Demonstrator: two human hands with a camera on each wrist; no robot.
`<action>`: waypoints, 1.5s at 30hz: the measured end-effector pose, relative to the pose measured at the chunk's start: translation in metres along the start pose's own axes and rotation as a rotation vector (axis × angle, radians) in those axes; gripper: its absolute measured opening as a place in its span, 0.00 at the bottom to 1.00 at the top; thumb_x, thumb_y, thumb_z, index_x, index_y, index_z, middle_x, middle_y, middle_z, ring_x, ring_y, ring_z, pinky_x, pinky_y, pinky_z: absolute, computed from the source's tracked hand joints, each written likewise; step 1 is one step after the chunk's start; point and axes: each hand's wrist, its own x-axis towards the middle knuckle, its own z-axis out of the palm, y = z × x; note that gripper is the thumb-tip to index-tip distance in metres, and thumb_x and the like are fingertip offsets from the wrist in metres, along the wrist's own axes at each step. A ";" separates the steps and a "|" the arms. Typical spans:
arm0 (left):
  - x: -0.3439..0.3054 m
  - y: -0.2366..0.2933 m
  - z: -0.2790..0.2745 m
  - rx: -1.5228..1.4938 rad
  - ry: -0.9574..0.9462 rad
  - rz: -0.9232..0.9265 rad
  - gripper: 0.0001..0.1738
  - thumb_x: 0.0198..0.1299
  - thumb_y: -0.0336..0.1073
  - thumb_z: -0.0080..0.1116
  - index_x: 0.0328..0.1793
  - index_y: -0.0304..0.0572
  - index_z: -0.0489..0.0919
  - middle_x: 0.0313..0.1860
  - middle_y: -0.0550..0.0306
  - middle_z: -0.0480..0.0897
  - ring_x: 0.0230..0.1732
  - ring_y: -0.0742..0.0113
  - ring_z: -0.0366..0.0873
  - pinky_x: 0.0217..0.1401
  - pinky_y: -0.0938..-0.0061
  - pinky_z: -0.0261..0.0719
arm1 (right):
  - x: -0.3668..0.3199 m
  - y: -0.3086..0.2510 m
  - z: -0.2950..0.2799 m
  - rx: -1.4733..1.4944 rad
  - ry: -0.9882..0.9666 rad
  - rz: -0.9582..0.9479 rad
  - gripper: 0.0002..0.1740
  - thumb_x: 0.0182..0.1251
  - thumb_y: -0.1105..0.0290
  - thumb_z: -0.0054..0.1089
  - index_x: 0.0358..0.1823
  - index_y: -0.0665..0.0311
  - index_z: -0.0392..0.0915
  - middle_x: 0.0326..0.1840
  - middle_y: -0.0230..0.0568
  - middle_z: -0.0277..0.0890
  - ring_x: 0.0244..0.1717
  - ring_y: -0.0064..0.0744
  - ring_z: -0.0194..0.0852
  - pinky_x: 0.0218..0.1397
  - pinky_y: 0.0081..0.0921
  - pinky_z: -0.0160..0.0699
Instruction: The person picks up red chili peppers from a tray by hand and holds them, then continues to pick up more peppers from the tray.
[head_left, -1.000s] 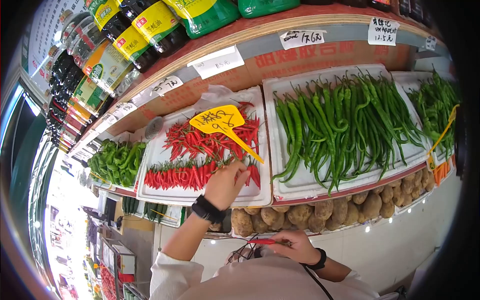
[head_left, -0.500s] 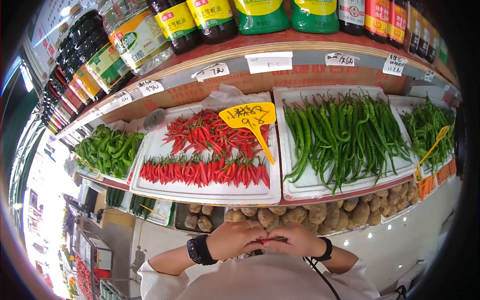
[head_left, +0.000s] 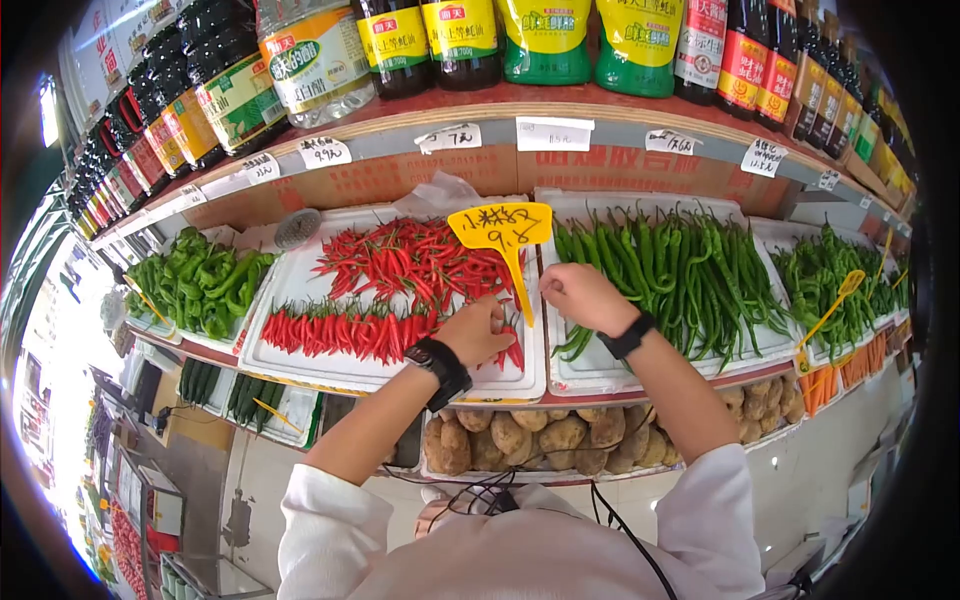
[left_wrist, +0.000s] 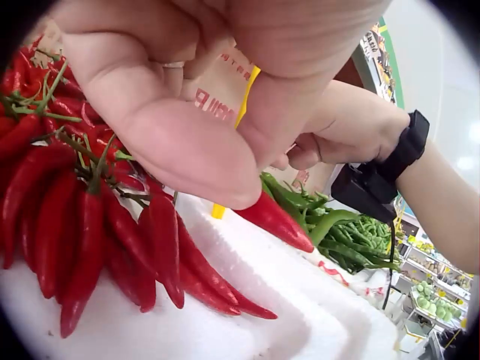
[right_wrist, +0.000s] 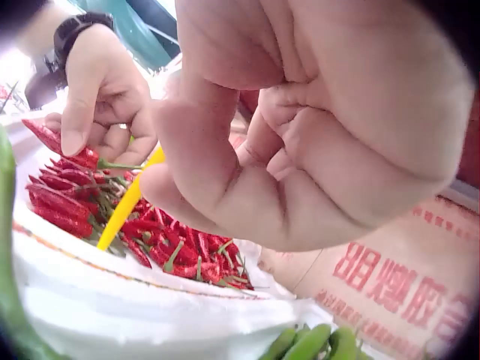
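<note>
My left hand point(head_left: 475, 335) is at the right end of a neat row of red chili peppers point(head_left: 350, 335) in a white foam tray point(head_left: 310, 368). Its thumb and fingers pinch one red chili pepper point(left_wrist: 274, 219), whose pointed end sticks out past the thumb. Behind the row lies a loose heap of red chili peppers point(head_left: 400, 265). Curled fingers, holding nothing visible, form my right hand point(head_left: 590, 300), raised over the near left part of the long green peppers point(head_left: 670, 270). A yellow price sign point(head_left: 500, 228) stands between the hands, its stem just left of the right hand.
Potatoes point(head_left: 510, 435) fill a lower shelf below the trays. Bottles point(head_left: 550, 45) line the shelf above, with paper price tags point(head_left: 555, 133) along its edge. Broad green peppers point(head_left: 195, 280) lie at the left, more green peppers point(head_left: 830, 280) at the right. Cables point(head_left: 490, 490) hang at the waist.
Both hands were together at the waist on a red chili pepper; now the left has brought one up to the row and the right has risen, empty, over the green peppers. The view has shifted.
</note>
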 end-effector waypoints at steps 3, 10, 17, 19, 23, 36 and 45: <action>0.021 -0.011 0.012 0.018 0.039 -0.017 0.20 0.57 0.37 0.67 0.47 0.33 0.71 0.25 0.51 0.80 0.21 0.67 0.80 0.22 0.69 0.76 | 0.022 0.024 0.021 -0.054 -0.042 0.006 0.06 0.57 0.71 0.61 0.32 0.67 0.78 0.29 0.49 0.80 0.35 0.51 0.80 0.39 0.40 0.77; 0.008 -0.007 0.016 0.158 0.240 0.192 0.14 0.62 0.39 0.60 0.44 0.35 0.74 0.20 0.53 0.79 0.16 0.63 0.77 0.25 0.69 0.76 | 0.050 0.045 0.048 -0.332 -0.180 0.079 0.08 0.55 0.68 0.60 0.33 0.63 0.83 0.34 0.54 0.81 0.39 0.54 0.80 0.45 0.46 0.79; -0.051 0.008 -0.013 0.003 0.247 0.202 0.10 0.63 0.37 0.58 0.44 0.37 0.78 0.32 0.54 0.83 0.31 0.68 0.81 0.37 0.73 0.77 | 0.042 0.014 0.006 -0.178 0.001 0.036 0.09 0.55 0.67 0.61 0.31 0.67 0.81 0.30 0.51 0.81 0.33 0.50 0.81 0.40 0.40 0.80; -0.062 0.010 -0.015 -0.018 0.276 0.270 0.11 0.63 0.36 0.58 0.46 0.37 0.79 0.32 0.54 0.83 0.30 0.69 0.80 0.36 0.73 0.78 | 0.036 0.004 -0.016 -0.145 0.052 0.017 0.09 0.56 0.68 0.62 0.32 0.68 0.80 0.28 0.49 0.81 0.29 0.45 0.81 0.36 0.36 0.78; -0.081 0.031 -0.018 -0.010 0.264 0.246 0.11 0.62 0.35 0.59 0.47 0.36 0.79 0.32 0.54 0.83 0.29 0.70 0.79 0.37 0.74 0.77 | 0.010 -0.036 -0.057 -0.096 0.070 0.017 0.10 0.56 0.68 0.62 0.29 0.69 0.79 0.24 0.47 0.79 0.24 0.41 0.79 0.32 0.32 0.76; -0.056 0.011 -0.009 -0.504 -0.177 0.110 0.11 0.67 0.36 0.59 0.50 0.39 0.78 0.36 0.63 0.82 0.32 0.81 0.77 0.28 0.82 0.76 | -0.024 -0.061 -0.041 0.185 -0.283 0.002 0.11 0.63 0.66 0.61 0.31 0.68 0.79 0.22 0.41 0.77 0.22 0.27 0.73 0.29 0.27 0.72; -0.004 -0.025 -0.009 0.006 0.087 0.029 0.09 0.63 0.33 0.61 0.40 0.32 0.78 0.25 0.56 0.82 0.25 0.73 0.81 0.25 0.76 0.79 | 0.069 0.064 0.009 0.067 -0.014 0.300 0.16 0.57 0.65 0.62 0.33 0.75 0.78 0.24 0.51 0.79 0.21 0.41 0.80 0.27 0.32 0.77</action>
